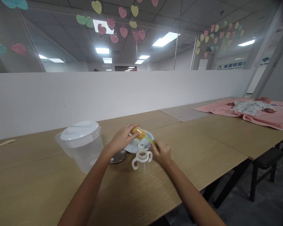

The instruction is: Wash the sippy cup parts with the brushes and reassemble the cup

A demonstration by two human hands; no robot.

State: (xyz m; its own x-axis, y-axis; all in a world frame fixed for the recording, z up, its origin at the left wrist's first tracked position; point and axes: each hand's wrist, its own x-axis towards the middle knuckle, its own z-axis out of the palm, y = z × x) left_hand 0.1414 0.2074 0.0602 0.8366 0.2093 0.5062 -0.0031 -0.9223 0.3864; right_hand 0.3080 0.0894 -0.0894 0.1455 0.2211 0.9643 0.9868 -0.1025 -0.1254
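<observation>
My left hand point(127, 136) grips a small amber-yellow see-through container point(138, 130), tilted over a white plate point(129, 149). Its end, bright yellow, faces my right hand point(163, 153). Between the fingers of that hand is a thin green stick-like tool point(149, 140), its tip at the container's yellow end; whether the tip goes inside, I cannot tell. Just below stands an uncapped clear baby bottle point(143, 166) with a white two-handled collar. A white ring-like piece point(141, 146) is on the plate. Partly behind my left forearm lies a round metal dish or lid point(119, 157).
A clear plastic pitcher point(86, 147) with a white lid stands to the left. Far right, a baby-like figure point(252, 107) in patterned clothes lies on a pink towel point(266, 121). A low white wall point(122, 94) bounds the wooden table point(191, 147); a dark stool point(267, 158) is at right.
</observation>
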